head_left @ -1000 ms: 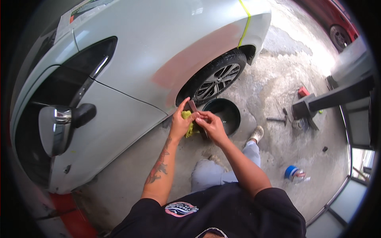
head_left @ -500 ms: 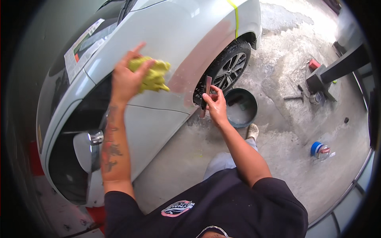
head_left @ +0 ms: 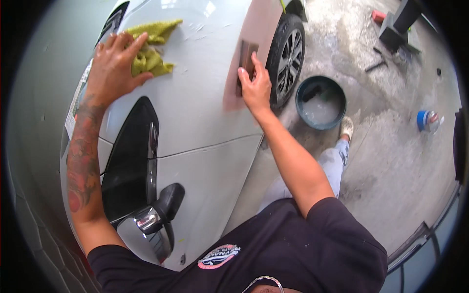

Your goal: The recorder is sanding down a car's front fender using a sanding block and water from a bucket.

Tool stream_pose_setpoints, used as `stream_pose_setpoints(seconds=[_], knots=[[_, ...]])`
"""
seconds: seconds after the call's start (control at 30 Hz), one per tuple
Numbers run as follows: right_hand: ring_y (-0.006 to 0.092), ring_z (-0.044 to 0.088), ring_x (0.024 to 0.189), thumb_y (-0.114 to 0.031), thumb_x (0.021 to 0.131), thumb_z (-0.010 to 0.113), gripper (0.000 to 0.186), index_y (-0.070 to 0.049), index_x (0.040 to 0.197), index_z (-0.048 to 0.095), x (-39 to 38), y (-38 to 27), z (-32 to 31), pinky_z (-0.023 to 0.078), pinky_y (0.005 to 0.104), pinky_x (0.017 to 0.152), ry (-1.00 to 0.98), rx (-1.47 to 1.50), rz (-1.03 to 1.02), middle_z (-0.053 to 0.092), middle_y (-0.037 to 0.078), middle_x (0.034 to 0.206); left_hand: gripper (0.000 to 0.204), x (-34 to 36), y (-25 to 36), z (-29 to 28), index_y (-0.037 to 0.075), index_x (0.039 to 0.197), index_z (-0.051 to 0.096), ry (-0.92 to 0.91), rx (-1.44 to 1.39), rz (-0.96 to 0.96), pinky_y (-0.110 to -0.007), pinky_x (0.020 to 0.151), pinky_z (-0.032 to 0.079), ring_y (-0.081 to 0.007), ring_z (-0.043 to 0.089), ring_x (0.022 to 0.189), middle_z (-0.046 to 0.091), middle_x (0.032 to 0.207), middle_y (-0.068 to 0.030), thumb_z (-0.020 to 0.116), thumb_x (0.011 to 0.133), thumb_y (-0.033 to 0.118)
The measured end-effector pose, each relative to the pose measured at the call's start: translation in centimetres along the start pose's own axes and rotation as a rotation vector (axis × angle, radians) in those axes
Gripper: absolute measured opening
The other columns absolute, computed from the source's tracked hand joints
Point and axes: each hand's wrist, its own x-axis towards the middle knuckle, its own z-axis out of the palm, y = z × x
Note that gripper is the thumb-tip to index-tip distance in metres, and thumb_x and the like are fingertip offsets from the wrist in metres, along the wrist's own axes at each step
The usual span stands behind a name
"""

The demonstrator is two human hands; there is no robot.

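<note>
My left hand (head_left: 115, 66) is on the white car's bonnet side, thumb and fingers around a crumpled yellow-green cloth (head_left: 151, 61) that rests against the panel. My right hand (head_left: 257, 90) holds a flat brownish sanding block (head_left: 248, 51) lengthwise, its face laid on the dull pink patch (head_left: 256, 24) of the fender. Thumb and fingers lie along the block's near part and cover some of it. Wet streaks show on the white fender (head_left: 205, 63) between my hands.
Beside the front wheel (head_left: 289, 58) stands a dark round tub (head_left: 321, 122) of cloudy water with a dark item in it. My shoe (head_left: 346, 127) is close to it. The side mirror (head_left: 171, 202) juts out near my left arm. A hammer (head_left: 375, 66) and a blue-lidded jar (head_left: 423, 121) are on the floor.
My left hand has carried the cloth leftward onto the bonnet side. My right hand has brought the sanding block up from beside the wheel and laid it on the pink patch. The view has shifted.
</note>
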Motion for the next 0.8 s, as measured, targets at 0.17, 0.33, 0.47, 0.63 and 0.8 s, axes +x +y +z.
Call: stream_pose_setpoints(seconds=[0.17, 0.33, 0.47, 0.63, 0.8], knots=[[0.0328, 0.059, 0.105, -0.020, 0.089, 0.071, 0.063, -0.009, 0.147, 0.049, -5.6, 0.1, 0.8, 0.048, 0.0393, 0.094, 0.021, -0.043, -0.099, 0.066, 0.021, 0.109, 0.054, -0.4, -2.0, 1.5, 0.014, 0.120, 0.065, 0.107, -0.076, 0.110, -0.044, 0.103, 0.041, -0.0290, 0.049, 0.127, 0.055, 0.132, -0.0066, 0.085, 0.072, 0.027], [0.0276, 0.065, 0.092, -0.019, 0.083, 0.080, 0.045, 0.002, 0.118, 0.062, -5.4, 0.4, 1.8, 0.052, 0.0369, 0.085, 0.211, 0.113, -0.030, 0.068, 0.018, 0.106, 0.034, 0.0, -2.5, 2.5, 0.013, 0.101, 0.065, 0.303, -0.108, 0.269, -0.047, 0.107, 0.040, -0.0291, 0.045, 0.139, 0.056, 0.143, -0.0045, 0.082, 0.072, 0.020], [0.0298, 0.065, 0.091, -0.020, 0.086, 0.078, 0.047, 0.003, 0.122, 0.061, -4.8, 0.6, 1.3, 0.053, 0.0368, 0.083, 0.139, 0.034, 0.000, 0.067, 0.019, 0.106, 0.033, 0.9, -1.8, 2.8, 0.013, 0.099, 0.064, 0.210, -0.114, 0.303, -0.049, 0.108, 0.042, -0.0266, 0.054, 0.131, 0.065, 0.132, -0.0045, 0.082, 0.072, 0.016], [0.0367, 0.062, 0.101, -0.015, 0.088, 0.071, 0.048, 0.005, 0.130, 0.057, -9.0, 0.0, 2.5, 0.050, 0.0411, 0.092, 0.156, -0.106, -0.138, 0.065, 0.020, 0.114, 0.053, 0.8, 1.0, 2.5, 0.016, 0.121, 0.067, 0.111, -0.147, 0.258, -0.048, 0.110, 0.043, -0.0259, 0.058, 0.122, 0.065, 0.125, -0.0055, 0.084, 0.071, 0.014], [0.0394, 0.060, 0.106, -0.015, 0.089, 0.067, 0.045, 0.006, 0.128, 0.059, -4.8, 1.8, 2.4, 0.048, 0.0445, 0.094, 0.263, -0.173, -0.267, 0.064, 0.022, 0.117, 0.048, 1.3, 1.3, 2.5, 0.013, 0.116, 0.070, 0.085, -0.106, 0.321, -0.047, 0.108, 0.044, -0.0273, 0.058, 0.116, 0.062, 0.118, -0.0069, 0.083, 0.070, 0.014]])
